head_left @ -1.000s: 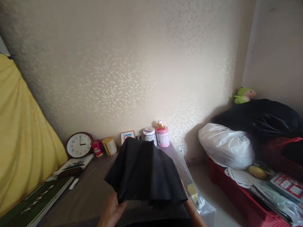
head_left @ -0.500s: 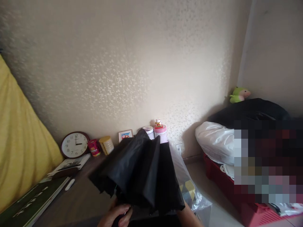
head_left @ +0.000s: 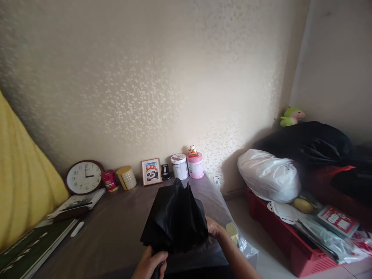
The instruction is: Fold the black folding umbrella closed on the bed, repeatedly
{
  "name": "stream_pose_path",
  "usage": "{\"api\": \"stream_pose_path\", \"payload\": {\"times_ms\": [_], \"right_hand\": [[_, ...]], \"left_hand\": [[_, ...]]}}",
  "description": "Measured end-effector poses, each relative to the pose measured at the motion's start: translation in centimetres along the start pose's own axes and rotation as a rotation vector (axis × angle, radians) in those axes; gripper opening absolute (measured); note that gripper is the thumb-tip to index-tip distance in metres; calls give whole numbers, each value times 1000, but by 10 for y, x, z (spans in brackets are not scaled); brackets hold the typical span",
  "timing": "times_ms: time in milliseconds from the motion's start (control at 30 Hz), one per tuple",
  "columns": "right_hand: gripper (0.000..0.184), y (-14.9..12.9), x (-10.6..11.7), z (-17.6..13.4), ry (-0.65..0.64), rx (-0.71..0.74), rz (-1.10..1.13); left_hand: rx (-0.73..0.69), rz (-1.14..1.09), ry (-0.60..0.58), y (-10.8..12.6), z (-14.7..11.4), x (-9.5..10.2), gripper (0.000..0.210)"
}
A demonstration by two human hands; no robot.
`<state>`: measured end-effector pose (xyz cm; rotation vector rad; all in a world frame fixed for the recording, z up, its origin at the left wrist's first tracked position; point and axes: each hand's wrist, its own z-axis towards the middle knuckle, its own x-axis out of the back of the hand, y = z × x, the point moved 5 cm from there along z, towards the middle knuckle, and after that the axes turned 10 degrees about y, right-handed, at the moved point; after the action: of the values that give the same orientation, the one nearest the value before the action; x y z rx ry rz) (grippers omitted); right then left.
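A black folding umbrella (head_left: 174, 221) is held over the front of the table, its loose canopy gathered in folds and partly collapsed. My left hand (head_left: 151, 263) wraps round its dark handle at the bottom of the view. On the right side of the canopy, my right hand (head_left: 213, 227) grips the fabric; its fingertips are partly hidden by the folds. Behind the umbrella, a framed panda picture (head_left: 151, 171) and two lidded canisters, one white (head_left: 180, 168) and one pink (head_left: 196, 166), stand against the wall.
A clock (head_left: 84, 177), a red can (head_left: 110, 181) and a yellow-lidded can (head_left: 126, 178) line the table's back left. A green book (head_left: 31, 248) lies at left. Right of the table, a red crate (head_left: 273, 228) holds a white bag (head_left: 269, 176) and packages.
The umbrella's canopy has drawn in and become narrower, uncovering the picture frame and canisters. My right hand has come into view at its right side. The view has shifted slightly.
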<state>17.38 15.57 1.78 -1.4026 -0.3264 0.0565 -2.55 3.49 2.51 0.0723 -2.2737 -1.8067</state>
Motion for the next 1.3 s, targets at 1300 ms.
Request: {"api": "stream_pose_path", "payload": {"times_ms": [1300], "right_hand": [[32, -96, 20, -4, 173, 426, -705]], "left_hand": [[-50, 264, -25, -6, 8, -45, 69]]}}
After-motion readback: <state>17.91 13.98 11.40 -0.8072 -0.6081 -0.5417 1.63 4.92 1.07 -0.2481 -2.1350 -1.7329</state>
